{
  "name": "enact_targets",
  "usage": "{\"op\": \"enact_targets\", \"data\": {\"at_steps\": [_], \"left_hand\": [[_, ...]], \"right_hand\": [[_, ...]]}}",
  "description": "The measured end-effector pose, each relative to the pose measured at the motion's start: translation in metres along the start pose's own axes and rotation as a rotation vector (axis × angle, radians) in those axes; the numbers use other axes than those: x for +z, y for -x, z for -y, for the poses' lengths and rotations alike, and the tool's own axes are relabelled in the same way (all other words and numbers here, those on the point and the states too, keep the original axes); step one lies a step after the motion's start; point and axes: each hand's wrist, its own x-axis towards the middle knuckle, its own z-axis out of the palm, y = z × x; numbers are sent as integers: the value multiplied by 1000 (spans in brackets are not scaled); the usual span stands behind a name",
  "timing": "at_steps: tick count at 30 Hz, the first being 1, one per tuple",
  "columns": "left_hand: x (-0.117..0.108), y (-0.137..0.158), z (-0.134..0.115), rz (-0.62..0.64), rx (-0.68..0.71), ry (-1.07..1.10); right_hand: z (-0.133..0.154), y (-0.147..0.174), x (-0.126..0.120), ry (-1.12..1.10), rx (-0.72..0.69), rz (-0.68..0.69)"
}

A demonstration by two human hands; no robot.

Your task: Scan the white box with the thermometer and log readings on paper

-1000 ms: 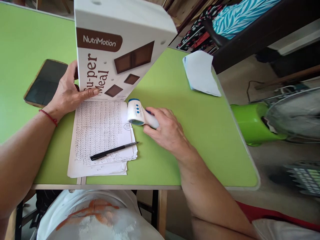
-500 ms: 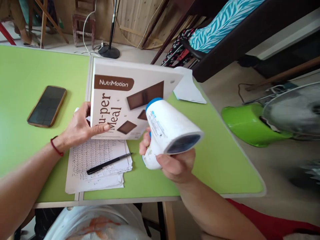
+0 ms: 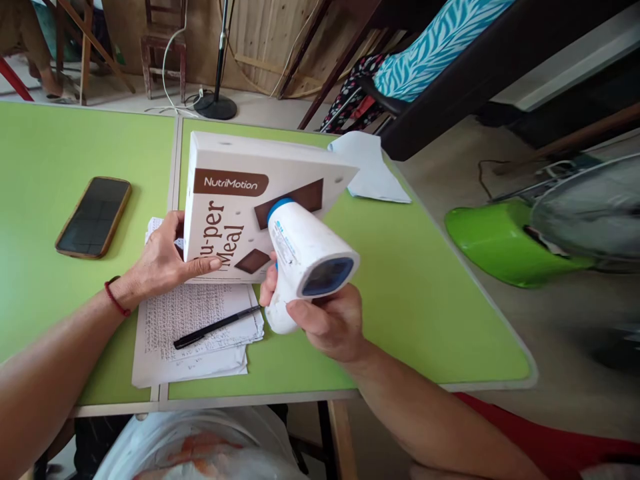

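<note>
My left hand (image 3: 165,257) grips a white NutriMotion box (image 3: 295,163) by its lower left side, thumb across the front and fingers behind. The box is held tilted above the table, its printed front facing me. In my right hand (image 3: 330,320) is a white and blue gun-shaped infrared thermometer (image 3: 305,250), fingers wrapped round its handle. Its blue-rimmed nose points at the box's front, overlapping the brown picture; whether it touches cannot be made out. The small screen faces me, with no readable figures. Handwritten sheets (image 3: 170,360) lie below the box, with a black pen (image 3: 215,327) across them.
A phone (image 3: 94,217) lies left on the green table (image 3: 425,313). A folded white paper (image 3: 370,167) rests near the far right edge. Beyond that edge are a green plastic object (image 3: 490,243) and a fan (image 3: 595,207). A chair and stand are behind.
My right hand has brought the thermometer leftward, nearer the box's middle, and turned its screen more toward me. The box has tilted back a little, showing more of its top side.
</note>
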Motion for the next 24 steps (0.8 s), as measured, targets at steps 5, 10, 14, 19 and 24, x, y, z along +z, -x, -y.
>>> {"op": "enact_targets", "data": {"at_steps": [5, 10, 14, 19, 24], "left_hand": [[0, 0, 0, -11, 9, -25], [-1, -1, 2, -14, 11, -60], [-1, -1, 3, -21, 16, -75], [0, -1, 4, -17, 34, -71], [0, -1, 3, -6, 8, -60]], "right_hand": [[-1, 2, 1, -59, 50, 58], [-5, 3, -2, -100, 50, 107], [-4, 2, -2, -116, 61, 140], [-4, 2, -3, -144, 69, 155], [-4, 2, -3, -123, 103, 145]]}}
